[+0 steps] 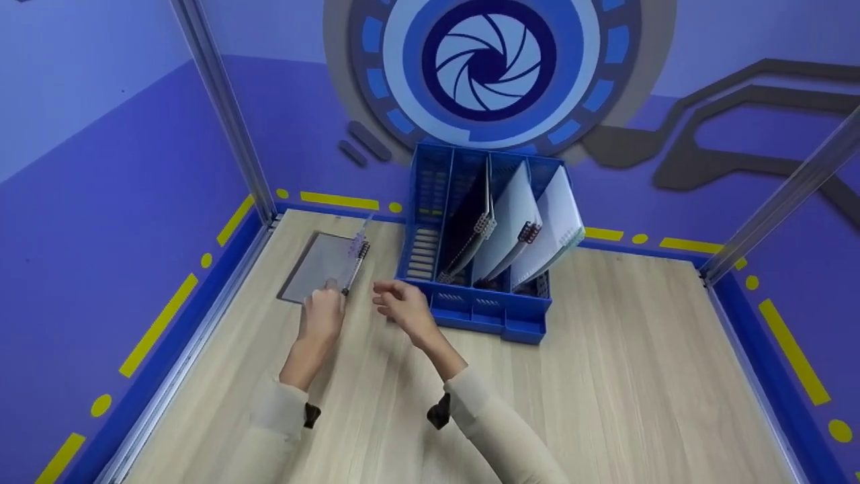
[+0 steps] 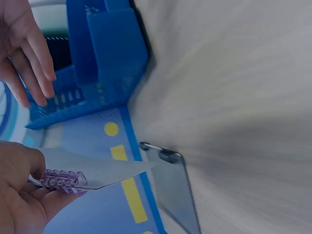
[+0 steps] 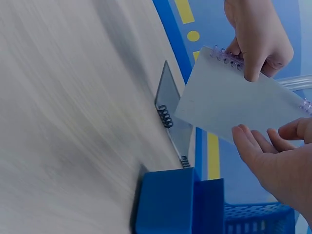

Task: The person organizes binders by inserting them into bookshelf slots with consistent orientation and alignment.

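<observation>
My left hand (image 1: 322, 316) pinches a spiral notebook (image 3: 234, 97) by its purple-coil edge, thumb on one face and fingers on the other. The notebook has pale covers and is held up off the table, seen nearly edge-on in the head view. My right hand (image 1: 406, 310) is beside it with loosely bent fingers, palm toward the notebook, holding nothing; a gap shows between them in the head view. Below and behind the held notebook, a grey notebook (image 1: 316, 265) with a black coil lies flat on the table. Its right part is partly hidden by the held notebook.
Right of my hands stands a blue file organizer (image 1: 463, 292) with several slots. A dark notebook (image 1: 467, 215), a white one with a reddish coil (image 1: 507, 215) and another white one (image 1: 551, 215) lean in its right slots. Blue walls and metal posts (image 1: 225, 101) border the wooden table (image 1: 638, 376).
</observation>
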`<state>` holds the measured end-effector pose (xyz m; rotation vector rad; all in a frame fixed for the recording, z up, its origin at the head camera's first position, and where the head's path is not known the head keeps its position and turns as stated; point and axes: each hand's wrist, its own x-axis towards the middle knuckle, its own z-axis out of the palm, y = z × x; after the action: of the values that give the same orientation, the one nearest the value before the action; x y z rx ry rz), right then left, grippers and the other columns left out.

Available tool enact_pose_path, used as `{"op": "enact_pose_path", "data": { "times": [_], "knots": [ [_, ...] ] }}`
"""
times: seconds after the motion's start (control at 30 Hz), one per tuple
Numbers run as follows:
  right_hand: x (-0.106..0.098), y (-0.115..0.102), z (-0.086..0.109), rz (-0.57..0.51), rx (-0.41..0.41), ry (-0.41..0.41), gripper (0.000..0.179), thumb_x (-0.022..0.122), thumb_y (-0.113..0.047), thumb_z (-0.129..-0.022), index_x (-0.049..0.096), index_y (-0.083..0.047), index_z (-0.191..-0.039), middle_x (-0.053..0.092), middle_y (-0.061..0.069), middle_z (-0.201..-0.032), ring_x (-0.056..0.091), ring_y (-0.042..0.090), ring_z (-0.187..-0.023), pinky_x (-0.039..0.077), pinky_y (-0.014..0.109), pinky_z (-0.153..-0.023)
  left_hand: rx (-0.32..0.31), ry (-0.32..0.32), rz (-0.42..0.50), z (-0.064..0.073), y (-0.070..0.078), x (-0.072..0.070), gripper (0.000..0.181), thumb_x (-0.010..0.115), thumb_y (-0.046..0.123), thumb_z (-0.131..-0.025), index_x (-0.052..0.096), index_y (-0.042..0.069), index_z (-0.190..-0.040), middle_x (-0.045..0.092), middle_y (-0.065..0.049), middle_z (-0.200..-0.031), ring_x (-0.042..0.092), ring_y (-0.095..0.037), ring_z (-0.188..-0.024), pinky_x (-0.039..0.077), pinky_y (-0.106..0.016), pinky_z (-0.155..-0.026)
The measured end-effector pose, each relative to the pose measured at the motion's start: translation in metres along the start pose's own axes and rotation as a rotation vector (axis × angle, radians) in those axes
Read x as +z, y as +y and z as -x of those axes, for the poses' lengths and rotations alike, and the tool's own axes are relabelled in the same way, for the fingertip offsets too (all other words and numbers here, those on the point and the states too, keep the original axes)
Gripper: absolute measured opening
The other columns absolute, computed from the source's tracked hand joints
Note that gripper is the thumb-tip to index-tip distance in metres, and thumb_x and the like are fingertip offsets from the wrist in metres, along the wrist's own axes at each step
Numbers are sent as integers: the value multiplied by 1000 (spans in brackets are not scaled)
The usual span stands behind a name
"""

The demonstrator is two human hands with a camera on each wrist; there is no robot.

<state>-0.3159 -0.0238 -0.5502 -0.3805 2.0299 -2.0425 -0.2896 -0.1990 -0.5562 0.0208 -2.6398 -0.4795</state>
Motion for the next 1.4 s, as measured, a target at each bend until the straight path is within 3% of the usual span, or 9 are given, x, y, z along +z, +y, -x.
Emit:
{"op": "enact_pose_path", "data": {
  "times": [0.17,0.27,0.4,0.6,0.73,0.83,1.1,1.27,1.4],
  "knots": [
    [5,-12,9,-15,-13,-54,50,59,-13,-101,47,8,-145,58,25,-139,63,33,-123,55,37,-94,75,91,-26,12,25,-5,10,59,0,-94,59,-9,-91,64,-26,-73,67,-43,-59,52,-49,-48],
    [8,-18,13,-22,-39,-54,61,64,-19,-99,41,10,-148,55,28,-142,59,34,-127,55,37,-95,158,156,-21,20,39,-2,9,63,-1,-92,58,-8,-89,63,-23,-70,66,-41,-56,51,-47,-45],
    [9,-21,16,-3,-65,-6,58,66,-20,-97,48,11,-143,61,25,-134,62,28,-121,55,34,-93,256,251,-5,30,50,7,12,66,0,-91,57,-6,-85,60,-19,-67,65,-39,-55,51,-45,-44],
    [6,-19,23,-54,-51,62,43,63,-9,-96,55,14,-131,66,28,-120,67,24,-103,58,31,-81,348,345,-44,45,56,19,14,72,-1,-86,61,-9,-91,62,-16,-71,65,-33,-54,50,-41,-42],
    [2,-19,27,-65,-36,111,35,55,-3,-96,57,17,-125,67,31,-116,68,23,-95,58,29,-74,384,338,-66,50,61,23,24,73,0,-86,66,-11,-106,71,-19,-88,70,-32,-65,53,-39,-46],
    [-1,-20,27,-25,-26,143,29,50,-1,-97,62,17,-116,69,24,-105,66,18,-87,57,26,-70,378,315,-62,51,66,23,31,73,2,-87,67,-9,-115,73,-21,-102,73,-33,-75,55,-40,-48],
    [-9,-23,26,37,-22,204,21,47,0,-97,65,7,-89,62,3,-76,59,12,-67,51,27,-59,368,308,-61,42,75,23,27,73,7,-90,68,-5,-114,74,-17,-104,75,-32,-79,56,-40,-48],
    [-12,-21,26,3,-26,215,20,46,1,-97,65,7,-93,63,3,-77,61,16,-68,56,35,-62,357,286,-50,41,78,23,33,76,9,-88,68,-6,-117,74,-19,-107,75,-33,-84,58,-41,-53],
    [-16,-21,28,-7,-28,235,24,46,1,-99,64,14,-107,70,15,-91,68,20,-80,60,40,-71,341,232,-28,43,78,22,42,78,7,-85,66,-7,-122,72,-21,-113,74,-35,-90,59,-42,-57]
  ]
}}
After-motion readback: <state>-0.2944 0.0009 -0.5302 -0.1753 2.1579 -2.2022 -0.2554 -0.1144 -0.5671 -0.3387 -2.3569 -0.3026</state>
